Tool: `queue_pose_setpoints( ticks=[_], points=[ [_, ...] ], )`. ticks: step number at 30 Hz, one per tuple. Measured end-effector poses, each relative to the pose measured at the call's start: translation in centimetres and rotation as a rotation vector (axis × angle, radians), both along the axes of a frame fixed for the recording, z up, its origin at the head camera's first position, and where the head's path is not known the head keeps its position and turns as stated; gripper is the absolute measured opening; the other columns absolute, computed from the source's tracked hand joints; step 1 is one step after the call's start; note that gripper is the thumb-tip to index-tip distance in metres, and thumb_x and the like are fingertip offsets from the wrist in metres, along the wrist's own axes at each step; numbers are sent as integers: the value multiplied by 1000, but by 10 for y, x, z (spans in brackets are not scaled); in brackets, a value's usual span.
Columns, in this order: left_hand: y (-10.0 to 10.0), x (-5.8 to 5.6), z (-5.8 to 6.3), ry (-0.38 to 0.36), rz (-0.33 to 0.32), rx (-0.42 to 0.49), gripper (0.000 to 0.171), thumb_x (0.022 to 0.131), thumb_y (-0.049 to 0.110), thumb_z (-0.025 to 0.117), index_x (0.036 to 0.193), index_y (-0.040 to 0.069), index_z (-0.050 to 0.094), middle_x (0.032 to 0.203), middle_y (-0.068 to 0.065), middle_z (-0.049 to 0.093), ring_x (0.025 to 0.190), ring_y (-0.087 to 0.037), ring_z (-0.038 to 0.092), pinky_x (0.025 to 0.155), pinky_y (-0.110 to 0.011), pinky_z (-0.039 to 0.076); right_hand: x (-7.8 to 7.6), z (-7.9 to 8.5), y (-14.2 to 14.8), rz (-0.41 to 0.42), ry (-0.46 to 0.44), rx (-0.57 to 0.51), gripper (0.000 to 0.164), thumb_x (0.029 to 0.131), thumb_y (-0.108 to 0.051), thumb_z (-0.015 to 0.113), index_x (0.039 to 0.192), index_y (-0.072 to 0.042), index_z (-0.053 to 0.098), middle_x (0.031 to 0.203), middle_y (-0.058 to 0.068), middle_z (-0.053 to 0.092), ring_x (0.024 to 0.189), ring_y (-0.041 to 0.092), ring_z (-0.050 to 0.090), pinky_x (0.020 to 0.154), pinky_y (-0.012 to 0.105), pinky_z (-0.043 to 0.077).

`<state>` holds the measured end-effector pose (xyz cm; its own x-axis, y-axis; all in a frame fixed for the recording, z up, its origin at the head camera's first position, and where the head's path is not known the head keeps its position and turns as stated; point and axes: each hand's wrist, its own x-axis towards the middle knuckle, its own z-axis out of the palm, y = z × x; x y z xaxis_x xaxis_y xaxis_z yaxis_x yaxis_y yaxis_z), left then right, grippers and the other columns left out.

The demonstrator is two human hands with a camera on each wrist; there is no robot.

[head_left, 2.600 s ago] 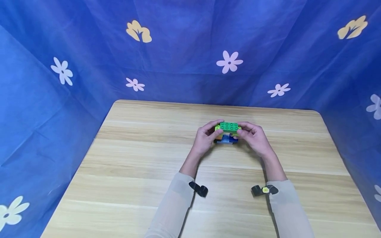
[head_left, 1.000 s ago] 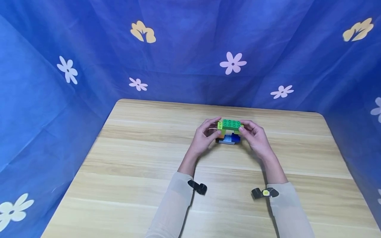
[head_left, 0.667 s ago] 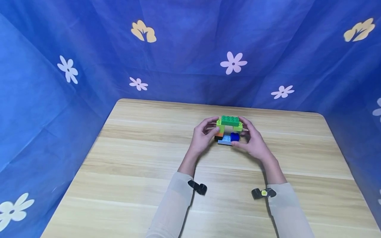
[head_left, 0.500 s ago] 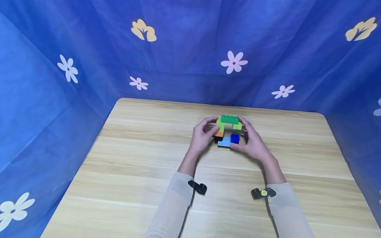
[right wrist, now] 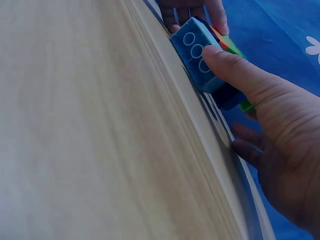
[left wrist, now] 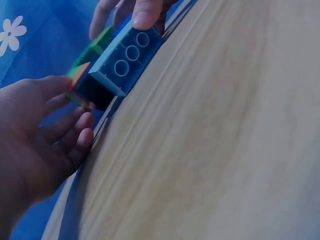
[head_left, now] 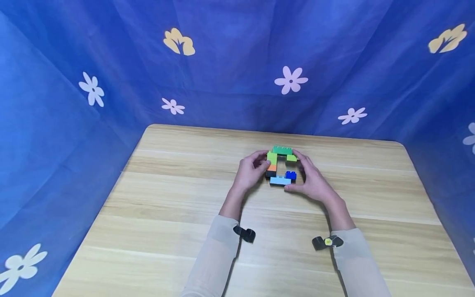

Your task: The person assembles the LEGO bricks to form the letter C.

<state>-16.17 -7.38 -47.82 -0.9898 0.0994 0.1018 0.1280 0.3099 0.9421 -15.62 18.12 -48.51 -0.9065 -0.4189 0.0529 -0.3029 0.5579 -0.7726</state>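
Observation:
A C-shaped build of toy bricks is tilted back between both hands. Its green brick [head_left: 282, 150] forms the top, above a lime, orange and black column [head_left: 272, 157] on the left. A light blue brick [head_left: 280, 180] makes the base, its hollow underside with round tubes turned towards the wrist cameras. On that base sits a dark blue brick [head_left: 291, 175], with a gap up to a short lime brick [head_left: 291, 158]. My left hand [head_left: 248, 173] grips the column between thumb and fingers. My right hand [head_left: 313, 179] spans the right side, thumb [right wrist: 220, 57] on the light blue brick's underside.
The bricks are over the back half of a wood-grain table [head_left: 178, 198]. Behind it and along both sides hangs a blue cloth [head_left: 237, 62] with printed flowers. A black camera mount sits on each sleeve [head_left: 215, 251].
The build has tipped backwards, so its green studs face away and its base faces me. My right thumb has moved from the top down to the light blue base; the left hand keeps its grip.

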Motion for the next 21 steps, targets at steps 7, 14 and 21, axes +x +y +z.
queue_pose_setpoints(
  ticks=[7, 14, 21],
  points=[
    [2, 0, 3, -14, -27, -171, 47, 105, 24, 69, 148, 6, 61, 128, -13, 74, 113, -23, 71, 100, -38, 58, -1, -1, 2, 1, 3, 24, 119, 77, -52, 94, 169, -30, 22, 171, 11, 29, 158, 36, 25, 125, 62, 27],
    [4, 1, 3, -27, -15, -203, 45, 105, 23, 69, 145, 3, 63, 128, -15, 73, 116, -25, 70, 103, -37, 57, 0, -2, 1, -12, -12, 79, 116, 78, -56, 91, 169, -27, 25, 171, 11, 31, 156, 39, 28, 123, 66, 29],
    [5, 1, 2, -32, -5, -213, 43, 105, 20, 69, 143, 1, 63, 123, -15, 74, 112, -25, 71, 100, -35, 58, 1, -2, 1, -16, -4, 150, 116, 81, -60, 87, 170, -24, 23, 170, 16, 31, 157, 41, 25, 123, 69, 23]
  ],
)
